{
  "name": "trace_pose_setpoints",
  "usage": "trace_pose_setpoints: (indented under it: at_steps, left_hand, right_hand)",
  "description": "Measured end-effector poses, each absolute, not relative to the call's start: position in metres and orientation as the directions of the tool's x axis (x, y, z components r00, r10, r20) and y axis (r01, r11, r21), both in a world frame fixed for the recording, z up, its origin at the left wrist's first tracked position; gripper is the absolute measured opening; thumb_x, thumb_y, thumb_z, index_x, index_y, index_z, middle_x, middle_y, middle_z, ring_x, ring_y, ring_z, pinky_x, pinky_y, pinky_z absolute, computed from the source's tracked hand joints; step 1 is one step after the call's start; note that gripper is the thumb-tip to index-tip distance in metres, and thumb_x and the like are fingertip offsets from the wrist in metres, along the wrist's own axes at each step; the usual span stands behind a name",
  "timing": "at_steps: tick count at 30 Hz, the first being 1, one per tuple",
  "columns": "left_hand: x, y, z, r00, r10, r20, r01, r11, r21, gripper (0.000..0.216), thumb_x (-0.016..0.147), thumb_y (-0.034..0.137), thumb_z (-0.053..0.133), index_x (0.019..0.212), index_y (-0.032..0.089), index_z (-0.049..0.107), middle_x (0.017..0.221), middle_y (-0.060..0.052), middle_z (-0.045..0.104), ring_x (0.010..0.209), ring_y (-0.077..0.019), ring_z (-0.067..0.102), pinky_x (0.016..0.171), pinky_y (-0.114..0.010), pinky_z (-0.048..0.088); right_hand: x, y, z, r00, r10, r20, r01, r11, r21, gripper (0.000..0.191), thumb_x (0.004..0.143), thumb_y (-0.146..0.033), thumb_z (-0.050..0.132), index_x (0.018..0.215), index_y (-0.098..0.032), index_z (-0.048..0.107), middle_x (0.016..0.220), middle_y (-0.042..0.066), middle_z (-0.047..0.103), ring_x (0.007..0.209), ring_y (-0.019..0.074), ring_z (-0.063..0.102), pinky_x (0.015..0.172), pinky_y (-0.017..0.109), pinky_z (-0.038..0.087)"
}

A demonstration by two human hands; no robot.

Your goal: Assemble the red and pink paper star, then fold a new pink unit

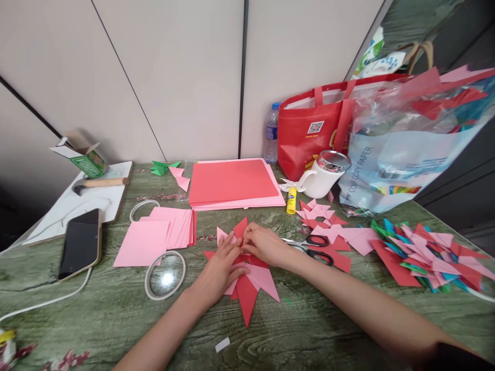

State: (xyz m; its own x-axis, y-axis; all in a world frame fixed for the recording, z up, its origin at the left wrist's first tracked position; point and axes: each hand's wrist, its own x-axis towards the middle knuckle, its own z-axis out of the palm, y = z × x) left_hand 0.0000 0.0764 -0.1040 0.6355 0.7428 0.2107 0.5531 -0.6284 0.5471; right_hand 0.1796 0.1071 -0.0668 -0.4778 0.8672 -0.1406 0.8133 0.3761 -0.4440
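A star-shaped piece of folded red and pink paper (247, 288) lies on the green wood-grain table (116, 314) in front of me. My left hand (220, 268) rests on its left side with fingers pressing the paper near the middle. My right hand (265, 245) lies on its upper right part, fingertips pinched on a fold next to the left hand's fingers. Black-handled scissors (315, 248) lie just right of my right hand.
A stack of pink squares (158, 237), two tape rings (164, 275), red sheets (232, 183), a yellow glue stick (291, 201), a white mug (323, 178), a phone (80, 243), a red bag (313, 129) and a pile of folded stars (429, 255) surround the work.
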Motion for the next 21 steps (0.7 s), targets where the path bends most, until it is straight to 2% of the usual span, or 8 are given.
trace_pose_setpoints:
  at_steps: [6, 9, 11, 16, 21]
  left_hand:
    - [0.000, 0.077, -0.103, 0.659, 0.719, 0.220, 0.544, -0.658, 0.521, 0.039, 0.083, 0.028, 0.058, 0.121, 0.023, 0.051, 0.135, -0.011, 0.048, 0.136, -0.0284, 0.019, 0.108, -0.058, 0.021]
    - [-0.002, 0.077, -0.104, 0.661, 0.714, 0.231, 0.547, -0.669, 0.504, 0.034, 0.084, 0.029, 0.058, 0.117, 0.021, 0.056, 0.135, -0.011, 0.048, 0.136, -0.0292, 0.020, 0.107, -0.058, 0.023]
    - [-0.003, 0.077, -0.105, 0.655, 0.716, 0.241, 0.549, -0.671, 0.498, 0.032, 0.083, 0.030, 0.058, 0.114, 0.020, 0.059, 0.135, -0.012, 0.048, 0.136, -0.0294, 0.021, 0.107, -0.057, 0.025]
    - [-0.003, 0.078, -0.108, 0.643, 0.720, 0.262, 0.548, -0.671, 0.499, 0.035, 0.081, 0.030, 0.061, 0.115, 0.020, 0.058, 0.133, -0.012, 0.050, 0.135, -0.0290, 0.024, 0.106, -0.057, 0.026]
    - [-0.001, 0.077, -0.106, 0.634, 0.731, 0.254, 0.552, -0.657, 0.513, 0.031, 0.079, 0.028, 0.064, 0.109, 0.020, 0.062, 0.130, -0.010, 0.054, 0.134, -0.0292, 0.026, 0.107, -0.058, 0.023]
  right_hand:
    - [0.175, 0.112, -0.060, -0.478, 0.854, -0.204, 0.841, 0.378, -0.387, 0.014, 0.081, -0.020, 0.056, 0.075, -0.018, 0.067, 0.092, 0.006, 0.058, 0.073, 0.0165, 0.059, 0.063, 0.025, 0.039]
    - [0.176, 0.115, -0.062, -0.455, 0.868, -0.198, 0.849, 0.357, -0.389, 0.009, 0.079, -0.025, 0.061, 0.078, -0.018, 0.066, 0.092, 0.006, 0.057, 0.071, 0.0154, 0.058, 0.061, 0.023, 0.037]
    - [0.178, 0.115, -0.065, -0.439, 0.879, -0.184, 0.853, 0.344, -0.392, 0.015, 0.078, -0.032, 0.064, 0.079, -0.017, 0.065, 0.092, 0.006, 0.057, 0.071, 0.0150, 0.057, 0.061, 0.023, 0.037]
    - [0.182, 0.110, -0.077, -0.435, 0.899, -0.058, 0.825, 0.372, -0.426, 0.015, 0.079, -0.031, 0.065, 0.077, -0.017, 0.062, 0.091, 0.003, 0.055, 0.070, 0.0127, 0.056, 0.063, 0.024, 0.038]
    - [0.185, 0.099, -0.090, -0.436, 0.896, 0.080, 0.793, 0.424, -0.438, 0.014, 0.089, -0.025, 0.050, 0.087, -0.016, 0.060, 0.101, 0.005, 0.053, 0.073, 0.0120, 0.057, 0.066, 0.025, 0.043]
